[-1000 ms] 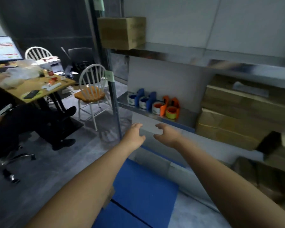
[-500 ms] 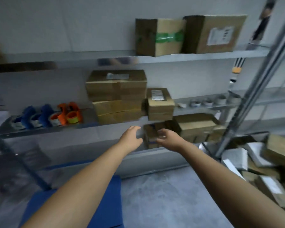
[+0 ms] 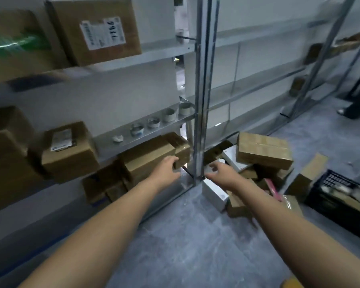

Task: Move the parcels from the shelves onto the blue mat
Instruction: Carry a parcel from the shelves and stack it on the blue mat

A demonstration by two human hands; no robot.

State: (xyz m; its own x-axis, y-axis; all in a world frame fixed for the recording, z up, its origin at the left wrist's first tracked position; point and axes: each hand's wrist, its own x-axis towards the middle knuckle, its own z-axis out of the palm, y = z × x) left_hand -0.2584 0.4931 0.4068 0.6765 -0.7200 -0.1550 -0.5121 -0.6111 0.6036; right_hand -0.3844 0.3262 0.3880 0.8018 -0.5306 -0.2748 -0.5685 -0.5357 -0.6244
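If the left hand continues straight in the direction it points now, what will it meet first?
Probably the small cardboard box beside the metal upright. The left hand is right at the box's near face, though whether they touch is unclear.

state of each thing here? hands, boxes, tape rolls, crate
small taped box: closed, under the middle shelf
left hand: against the small taped box, hold unclear
right hand: open, holds nothing
labelled box: closed, upright on top shelf
tape rolls: in a row on middle shelf
brown box: closed, tilted atop the floor pile
black crate: on floor, filled
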